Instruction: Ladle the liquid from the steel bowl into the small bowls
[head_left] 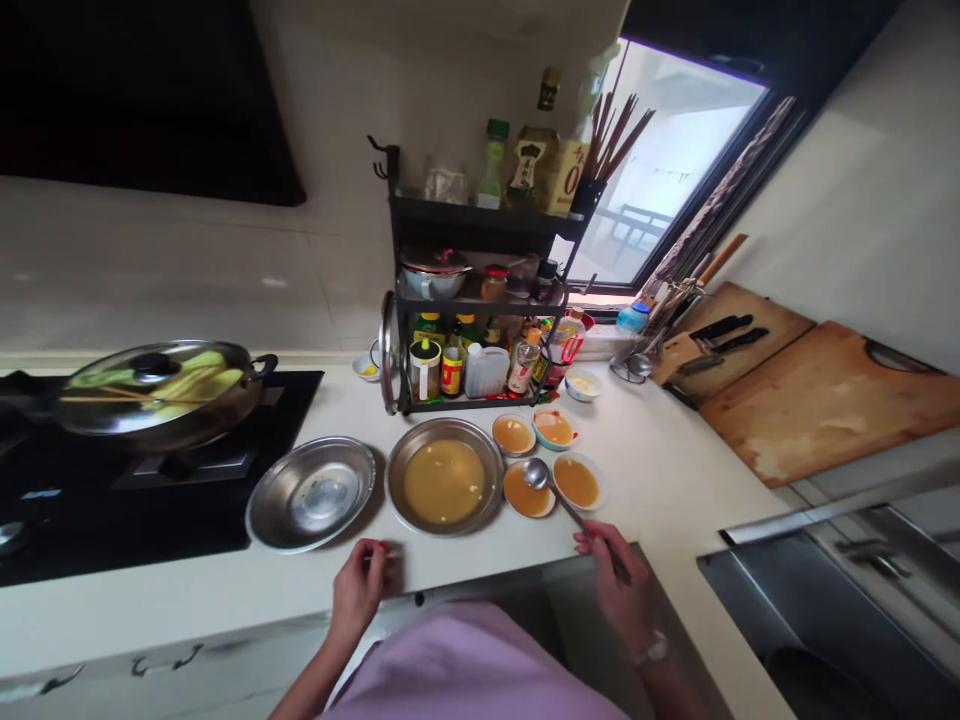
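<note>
Broadly, a white counter (652, 450) runs across the frame, from the lower left to the right. A black stove (67, 515) fills the left side. In the lower right is a metal sink (810, 600), and above it, at the right edge, a wooden cutting board (832, 410) leans at a slant. A black rack (484, 222), upper centre, carries bottles and jars on its shelves.

On the stove, a wide pan (195, 435) sits under a glass lid (152, 366), through which pale green food shows. Two metal basins stand side by side on the counter: the left basin (289, 495), left of the frame's centre, shows its bright bottom; the right basin (394, 490), at centre, contains a brownish liquid with small pale bits.

The left hand (361, 580), lower centre-left, is just below the two basins with its fingers curled; whether the fingertips press together cannot be told. The right hand (616, 580), lower centre-right, pinches the handle of a metal spoon between thumb and fingers.

Right of the right basin, four small bowls of orange-brown liquid form a close cluster. The spoon (535, 473) slants up to the left, its head over the lower-left bowl (528, 493); contact with the liquid is unclear.
</note>
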